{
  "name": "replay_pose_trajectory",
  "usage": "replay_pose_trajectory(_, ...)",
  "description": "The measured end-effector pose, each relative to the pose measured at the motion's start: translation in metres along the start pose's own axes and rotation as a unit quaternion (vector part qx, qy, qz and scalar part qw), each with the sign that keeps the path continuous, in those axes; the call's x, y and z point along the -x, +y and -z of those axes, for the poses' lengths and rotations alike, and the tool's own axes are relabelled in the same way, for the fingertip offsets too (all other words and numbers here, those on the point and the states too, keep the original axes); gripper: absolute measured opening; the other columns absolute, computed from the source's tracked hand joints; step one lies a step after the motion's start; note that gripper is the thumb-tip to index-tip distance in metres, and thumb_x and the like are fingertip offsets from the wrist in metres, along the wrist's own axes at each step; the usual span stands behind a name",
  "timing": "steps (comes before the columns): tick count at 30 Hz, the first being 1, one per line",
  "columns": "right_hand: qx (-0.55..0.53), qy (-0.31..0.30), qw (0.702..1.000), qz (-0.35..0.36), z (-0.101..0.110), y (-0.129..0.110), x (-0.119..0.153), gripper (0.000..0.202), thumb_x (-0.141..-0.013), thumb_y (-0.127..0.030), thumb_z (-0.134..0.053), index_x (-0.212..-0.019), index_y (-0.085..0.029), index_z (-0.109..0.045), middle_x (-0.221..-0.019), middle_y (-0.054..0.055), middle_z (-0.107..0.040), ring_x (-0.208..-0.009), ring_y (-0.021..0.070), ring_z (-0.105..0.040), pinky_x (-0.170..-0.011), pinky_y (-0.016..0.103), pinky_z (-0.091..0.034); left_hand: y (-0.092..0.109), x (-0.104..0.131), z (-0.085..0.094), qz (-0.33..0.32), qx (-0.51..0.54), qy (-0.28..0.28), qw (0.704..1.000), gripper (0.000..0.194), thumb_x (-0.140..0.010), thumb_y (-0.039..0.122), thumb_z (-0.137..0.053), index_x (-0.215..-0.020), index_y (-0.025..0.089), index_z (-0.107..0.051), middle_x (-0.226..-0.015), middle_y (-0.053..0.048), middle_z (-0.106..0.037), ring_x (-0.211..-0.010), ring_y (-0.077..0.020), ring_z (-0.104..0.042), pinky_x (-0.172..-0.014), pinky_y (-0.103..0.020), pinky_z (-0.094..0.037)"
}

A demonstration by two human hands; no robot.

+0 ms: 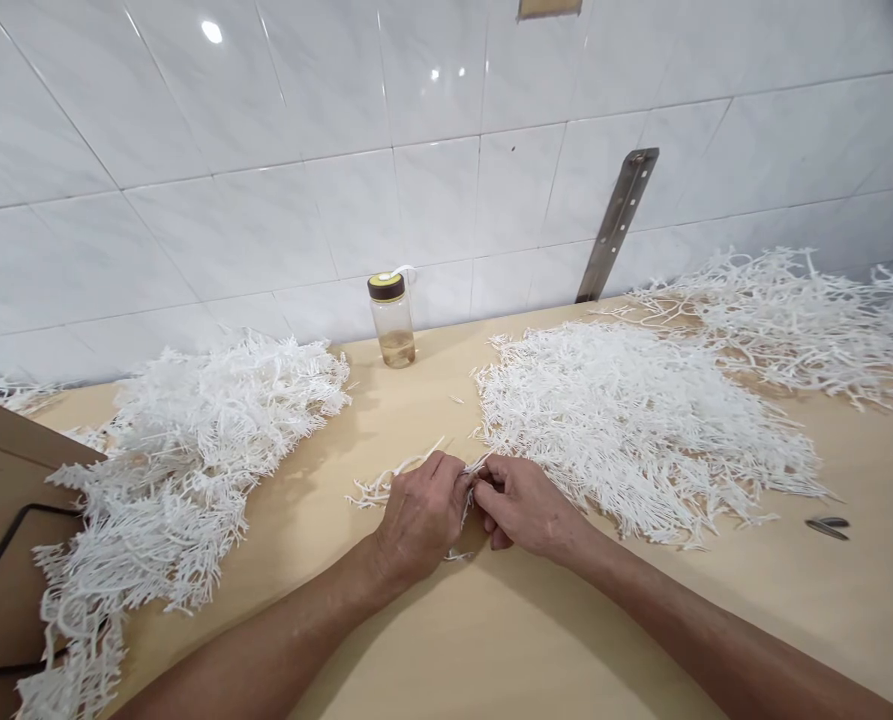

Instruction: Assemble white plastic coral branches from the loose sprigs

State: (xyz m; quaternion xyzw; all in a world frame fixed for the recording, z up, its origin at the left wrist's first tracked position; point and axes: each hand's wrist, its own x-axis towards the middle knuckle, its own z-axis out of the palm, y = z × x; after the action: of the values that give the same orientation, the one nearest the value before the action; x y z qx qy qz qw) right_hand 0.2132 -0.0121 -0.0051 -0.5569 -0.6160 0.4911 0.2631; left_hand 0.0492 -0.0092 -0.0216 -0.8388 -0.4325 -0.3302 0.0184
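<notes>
Near the middle of the table, my left hand (425, 510) is closed round a white branching strand (386, 485), whose thin twigs stick out to the left and below the fingers. My right hand (525, 503) meets it with fingertips pinched together at the strand's top end, where thin white pieces show between the two hands. The exact grip point is partly hidden by the fingers. Just beyond my right hand spreads a wide pile of short white pieces (626, 420).
A heap of branching white strands (198, 440) lies at left, beside a brown box (11, 530). Longer strands (806, 320) lie back right. A bottle (392, 325) stands near the tiled wall, a metal bracket (618, 225) leans there, and small metal snips (828, 527) lie right.
</notes>
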Motion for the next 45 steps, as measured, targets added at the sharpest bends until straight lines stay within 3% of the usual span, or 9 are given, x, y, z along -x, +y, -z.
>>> replay_pose_trajectory(12, 0.024, 0.003, 0.999, 0.026, 0.001, 0.0, -0.001, 0.009, -0.084, -0.018, -0.048, -0.075, -0.022, -0.05, -0.052, -0.004, -0.062, -0.042, 0.0152, -0.064, -0.042, 0.022, -0.048, 0.007, -0.001, 0.006, -0.075, -0.003, 0.047, 0.996, 0.021, -0.099, 0.017, -0.039, -0.08, 0.021, -0.047, -0.07, 0.0, -0.055, -0.054, -0.0131, -0.047, -0.05, -0.026, -0.031)
replay_pose_trajectory(16, 0.0, 0.029, 0.999, 0.014, 0.001, 0.001, -0.002, 0.006, -0.082, -0.019, -0.052, -0.077, -0.021, -0.053, -0.053, -0.002, -0.063, -0.048, 0.0158, -0.066, -0.042, 0.021, -0.048, 0.014, -0.003, 0.013, 0.032, 0.169, 0.014, 0.985, 0.019, -0.098, 0.025, -0.045, -0.08, 0.02, -0.05, -0.069, 0.0, -0.056, -0.059, -0.0119, -0.051, -0.055, -0.024, -0.037)
replay_pose_trajectory(20, -0.071, 0.009, 0.997, -0.003, 0.001, 0.002, -0.001, 0.006, -0.084, -0.024, -0.051, -0.08, -0.021, -0.052, -0.055, -0.004, -0.063, -0.041, 0.0148, -0.062, -0.04, 0.023, -0.048, 0.008, -0.009, 0.014, 0.239, 0.357, -0.029, 0.903, 0.025, -0.095, 0.039, -0.052, -0.08, 0.019, -0.054, -0.064, 0.003, -0.053, -0.055, -0.0105, -0.049, -0.052, -0.023, -0.038)
replay_pose_trajectory(22, -0.102, 0.007, 0.995, 0.0, 0.003, 0.004, -0.001, 0.006, -0.084, -0.025, -0.053, -0.08, -0.02, -0.052, -0.055, -0.005, -0.062, -0.042, 0.0142, -0.063, -0.041, 0.023, -0.049, 0.004, -0.012, 0.013, 0.291, 0.41, -0.025, 0.864, 0.028, -0.092, 0.043, -0.055, -0.08, 0.018, -0.054, -0.062, 0.004, -0.051, -0.052, -0.0093, -0.046, -0.051, -0.022, -0.038)
replay_pose_trajectory(25, -0.118, 0.025, 0.993, 0.013, 0.008, 0.006, -0.001, 0.009, -0.085, -0.027, -0.055, -0.084, -0.019, -0.055, -0.057, -0.004, -0.064, -0.044, 0.0134, -0.064, -0.044, 0.022, -0.05, 0.0, -0.014, 0.012, 0.308, 0.424, -0.018, 0.851, 0.029, -0.089, 0.045, -0.058, -0.079, 0.018, -0.055, -0.061, 0.005, -0.05, -0.051, -0.0086, -0.044, -0.051, -0.021, -0.037)
replay_pose_trajectory(31, -0.134, 0.076, 0.984, 0.091, 0.018, 0.0, 0.003, 0.016, -0.091, -0.034, -0.054, -0.089, -0.018, -0.058, -0.052, -0.004, -0.059, -0.046, 0.0128, -0.061, -0.048, 0.024, -0.052, -0.004, -0.012, 0.007, 0.299, 0.372, -0.032, 0.878, 0.031, -0.088, 0.046, -0.057, -0.074, 0.018, -0.055, -0.061, 0.003, -0.05, -0.055, -0.0104, -0.047, -0.051, -0.021, -0.038)
replay_pose_trajectory(35, -0.14, 0.067, 0.984, 0.084, 0.011, -0.003, 0.005, 0.014, -0.088, -0.033, -0.059, -0.086, -0.02, -0.055, -0.054, -0.005, -0.058, -0.044, 0.0111, -0.057, -0.046, 0.024, -0.052, -0.003, -0.011, 0.004, 0.305, 0.376, -0.047, 0.874, 0.033, -0.086, 0.047, -0.06, -0.071, 0.018, -0.055, -0.059, 0.003, -0.05, -0.054, -0.0107, -0.047, -0.05, -0.021, -0.038)
replay_pose_trajectory(41, -0.14, 0.057, 0.986, 0.066, 0.004, 0.002, 0.0, 0.021, -0.083, -0.036, -0.064, -0.095, -0.019, -0.064, -0.071, -0.001, -0.063, -0.057, 0.0136, -0.062, -0.048, 0.026, -0.057, 0.003, -0.012, 0.005, 0.338, 0.438, -0.059, 0.831, 0.033, -0.084, 0.048, -0.064, -0.077, 0.016, -0.059, -0.065, 0.0, -0.058, -0.058, -0.0117, -0.052, -0.054, -0.022, -0.042)
replay_pose_trajectory(45, -0.135, 0.03, 0.989, 0.059, 0.005, 0.001, -0.001, 0.02, -0.084, -0.037, -0.062, -0.089, -0.018, -0.065, -0.067, -0.001, -0.063, -0.058, 0.0136, -0.063, -0.051, 0.025, -0.058, 0.004, -0.013, 0.006, 0.339, 0.427, -0.051, 0.836, 0.034, -0.084, 0.048, -0.064, -0.075, 0.016, -0.059, -0.063, 0.001, -0.057, -0.057, -0.0112, -0.05, -0.053, -0.022, -0.041)
